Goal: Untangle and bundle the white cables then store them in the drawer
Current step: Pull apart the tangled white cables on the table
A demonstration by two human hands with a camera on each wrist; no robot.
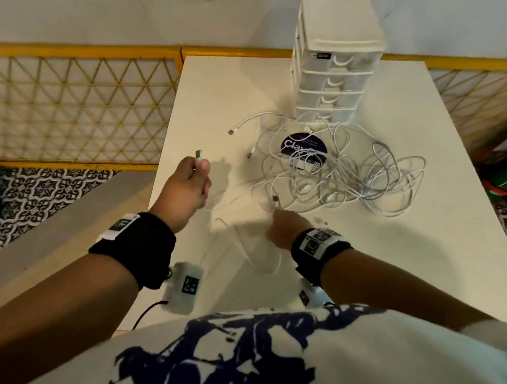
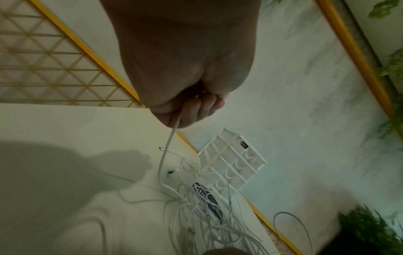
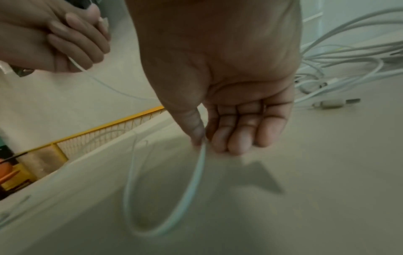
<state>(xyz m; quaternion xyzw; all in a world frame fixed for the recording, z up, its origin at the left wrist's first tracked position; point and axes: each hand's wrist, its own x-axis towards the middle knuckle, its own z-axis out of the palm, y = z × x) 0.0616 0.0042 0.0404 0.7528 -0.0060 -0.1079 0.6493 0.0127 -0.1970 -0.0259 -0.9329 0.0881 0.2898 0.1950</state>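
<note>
A tangle of white cables (image 1: 338,173) lies on the white table (image 1: 409,253), in front of a white drawer tower (image 1: 336,67). My left hand (image 1: 187,186) is raised over the table's left part, fingers curled round one white cable (image 2: 165,155), its USB plug (image 1: 199,153) sticking out above the fist. My right hand (image 1: 284,229) sits nearer me and pinches the same cable (image 3: 196,181) between thumb and fingers (image 3: 237,138); a loop of it hangs below. The drawers look closed.
A dark round sticker or card (image 1: 302,146) lies under the tangle. A yellow-framed lattice railing (image 1: 64,96) runs behind and left of the table. The table's left edge is close to my left hand. Loose plugs (image 1: 232,131) lie left of the pile.
</note>
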